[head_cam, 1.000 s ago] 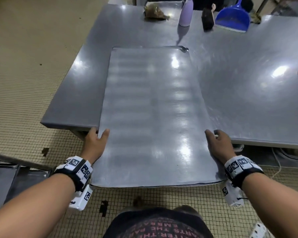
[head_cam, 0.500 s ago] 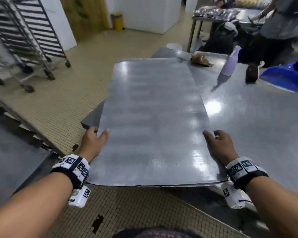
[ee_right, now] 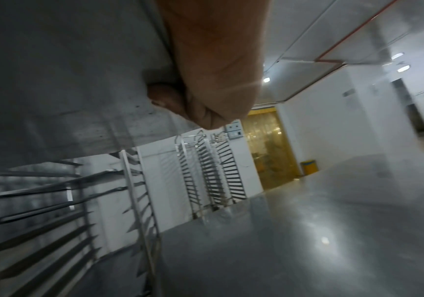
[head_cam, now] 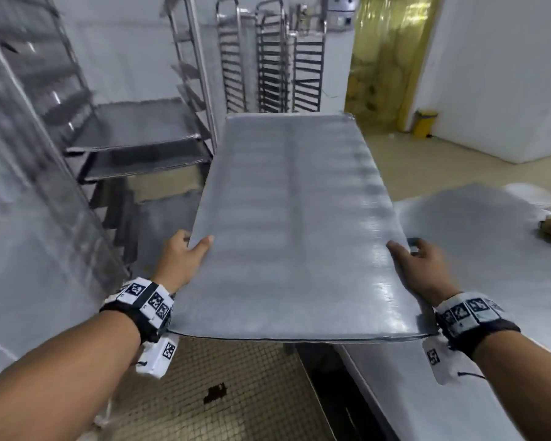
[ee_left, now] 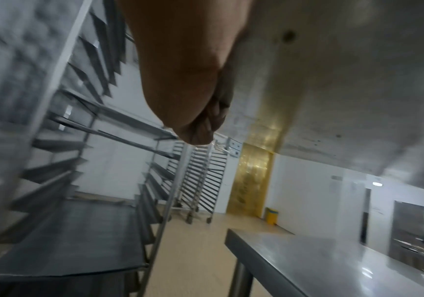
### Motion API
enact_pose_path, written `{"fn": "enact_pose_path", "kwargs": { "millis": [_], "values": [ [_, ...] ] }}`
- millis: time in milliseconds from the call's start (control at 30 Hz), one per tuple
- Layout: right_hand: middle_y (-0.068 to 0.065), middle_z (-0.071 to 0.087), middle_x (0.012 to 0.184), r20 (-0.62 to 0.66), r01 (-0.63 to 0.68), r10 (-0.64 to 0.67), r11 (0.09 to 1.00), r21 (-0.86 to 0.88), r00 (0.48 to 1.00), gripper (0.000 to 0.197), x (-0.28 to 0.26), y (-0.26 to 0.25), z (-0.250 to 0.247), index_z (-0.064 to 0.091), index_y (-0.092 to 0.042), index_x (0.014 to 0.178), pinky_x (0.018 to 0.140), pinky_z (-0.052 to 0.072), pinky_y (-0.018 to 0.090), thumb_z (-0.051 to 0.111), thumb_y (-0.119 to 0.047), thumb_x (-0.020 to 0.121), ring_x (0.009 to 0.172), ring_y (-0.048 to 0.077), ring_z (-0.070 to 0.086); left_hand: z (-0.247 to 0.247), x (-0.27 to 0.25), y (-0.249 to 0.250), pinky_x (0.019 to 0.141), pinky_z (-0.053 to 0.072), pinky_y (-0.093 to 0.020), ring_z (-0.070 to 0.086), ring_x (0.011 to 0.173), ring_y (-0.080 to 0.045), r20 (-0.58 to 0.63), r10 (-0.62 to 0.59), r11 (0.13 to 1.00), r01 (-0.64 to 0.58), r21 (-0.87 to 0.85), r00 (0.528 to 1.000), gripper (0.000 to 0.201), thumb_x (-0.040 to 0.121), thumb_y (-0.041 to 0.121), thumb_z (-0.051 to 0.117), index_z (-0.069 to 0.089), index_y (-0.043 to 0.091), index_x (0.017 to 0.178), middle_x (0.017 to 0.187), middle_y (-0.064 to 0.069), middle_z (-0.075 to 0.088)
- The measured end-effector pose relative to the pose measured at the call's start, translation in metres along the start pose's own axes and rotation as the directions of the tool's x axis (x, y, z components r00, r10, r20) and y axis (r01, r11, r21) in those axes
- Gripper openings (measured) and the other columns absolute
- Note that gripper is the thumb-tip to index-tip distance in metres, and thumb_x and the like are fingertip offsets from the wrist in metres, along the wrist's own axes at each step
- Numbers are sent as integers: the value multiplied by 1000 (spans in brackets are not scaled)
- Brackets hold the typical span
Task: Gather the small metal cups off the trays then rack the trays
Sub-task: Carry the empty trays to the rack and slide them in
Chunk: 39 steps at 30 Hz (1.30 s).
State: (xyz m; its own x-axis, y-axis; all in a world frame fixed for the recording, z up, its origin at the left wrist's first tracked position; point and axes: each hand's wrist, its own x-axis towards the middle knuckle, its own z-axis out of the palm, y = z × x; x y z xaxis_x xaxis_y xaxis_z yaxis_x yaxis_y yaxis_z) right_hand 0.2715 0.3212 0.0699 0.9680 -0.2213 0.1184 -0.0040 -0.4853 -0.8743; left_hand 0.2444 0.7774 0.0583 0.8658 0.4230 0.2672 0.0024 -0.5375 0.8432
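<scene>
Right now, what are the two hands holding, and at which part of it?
One flat metal tray. The left hand grips its left long edge, the right hand its right long edge, both near the end closest to the person.

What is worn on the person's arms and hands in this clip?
Both forearms are bare, no sleeves or gloves. Each wrist carries a black band topped with white blocks printed with black square markers. A white box with a marker hangs under the left wrist; a similar one with a thin black cord hangs under the right.
</scene>
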Motion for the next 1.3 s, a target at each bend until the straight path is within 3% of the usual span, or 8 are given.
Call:
{"fn": "enact_pose_path", "kwargs": {
  "millis": [200, 367, 567, 700, 800, 933, 1067, 1300],
  "values": [
    [1, 71, 68, 181, 113, -129, 989, 96, 975, 51, 15, -47, 77, 69, -13, 93, 65, 53, 37, 68, -62, 80, 60, 22, 64, -108, -32, -23, 83, 57, -41, 68, 87, -21, -181, -119, 988, 136, 80, 976, 51, 80, 57, 75, 64, 10, 97, 96, -1, 72],
    [3, 72, 72, 325, 170, -210, 974, 150, 922, 25, 0, -64, 130, 71, -8, 89, 62, 50, 30, 69, -32, 92, 64, 18, 66, -151, -72, -32, 76, 55, -39, 67, 82, -24, -258, -181, 970, 216, 115, 949, 31, 85, 40, 76, 62, 13, 86, 84, 0, 68],
    [19, 73, 77, 452, 164, -194, 981, 106, 871, 28, -18, -56, 176, 70, -5, 85, 65, 56, 40, 69, -32, 92, 67, 28, 70, -175, -105, -101, 83, 58, -49, 70, 89, -28, -281, -345, 926, 373, 52, 896, 79, 61, 77, 72, 65, 11, 103, 97, -8, 73],
    [17, 72, 72, 492, 154, -151, 987, 36, 857, 38, -20, -42, 197, 68, -1, 84, 59, 52, 32, 70, -39, 90, 64, 25, 69, -170, -120, -102, 80, 59, -49, 71, 81, -28, -269, -388, 909, 414, 43, 881, 48, 72, 58, 78, 63, 14, 87, 86, -10, 73],
    [7, 64, 60, 502, 142, -122, 990, -2, 856, 38, -22, -39, 207, 63, -5, 73, 50, 44, 26, 70, -37, 91, 51, 14, 57, -170, -119, -120, 78, 59, -49, 72, 77, -26, -251, -417, 895, 443, 56, 874, 58, 66, 65, 75, 64, 13, 88, 83, -9, 74],
    [9, 72, 70, 517, 153, -112, 988, -36, 848, 38, -13, -41, 225, 68, -5, 79, 59, 53, 33, 70, -41, 90, 65, 24, 69, -171, -103, -140, 77, 60, -49, 72, 78, -26, -231, -451, 881, 471, 40, 862, 71, 62, 74, 73, 65, 11, 94, 86, -8, 74],
    [6, 74, 75, 510, 156, -103, 986, -62, 854, 44, 9, -47, 251, 70, -7, 81, 72, 59, 44, 69, -51, 87, 71, 24, 71, -170, -73, -142, 79, 56, -40, 68, 82, -28, -240, -449, 878, 475, 60, 861, 29, 83, 40, 78, 58, 20, 81, 83, -5, 68],
    [8, 73, 82, 511, 154, -83, 983, -98, 855, 49, 40, -71, 300, 70, -4, 89, 77, 58, 45, 67, -53, 87, 77, 26, 70, -174, -5, -166, 73, 45, -36, 55, 73, -25, -274, -399, 884, 447, 138, 875, 39, 85, 32, 77, 43, 26, 67, 70, -4, 54]
  ]
}}
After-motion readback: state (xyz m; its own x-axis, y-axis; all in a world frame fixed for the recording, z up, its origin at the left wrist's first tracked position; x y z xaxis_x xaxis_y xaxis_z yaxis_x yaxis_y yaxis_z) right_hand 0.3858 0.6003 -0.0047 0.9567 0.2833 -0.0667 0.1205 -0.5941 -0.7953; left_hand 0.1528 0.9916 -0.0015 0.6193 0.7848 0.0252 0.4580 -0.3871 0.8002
